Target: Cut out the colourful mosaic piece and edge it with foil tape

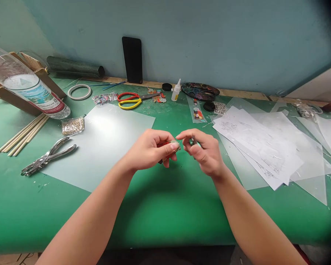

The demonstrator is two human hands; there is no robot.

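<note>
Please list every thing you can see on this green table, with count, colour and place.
table: one, green
scissors: one, red and yellow handles, back centre
glue bottle: one, white, right of scissors
tape ring: one, white, back left
punch pliers: one, silver, left
wooden sticks: several, tan, far left
plastic bottle: one, clear, far left
printed sheets: several, white, right
paint palette: one, dark, back
small red piece: one, pinched in left hand
left hand: fingers closed
right hand: fingers pinching something tiny, unclear

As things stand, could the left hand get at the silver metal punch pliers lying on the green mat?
Probably yes. The silver metal punch pliers lie in the open on the green mat, on the left hand's own side, nothing between, though that hand is shut on a small red-and-silver piece.
</note>
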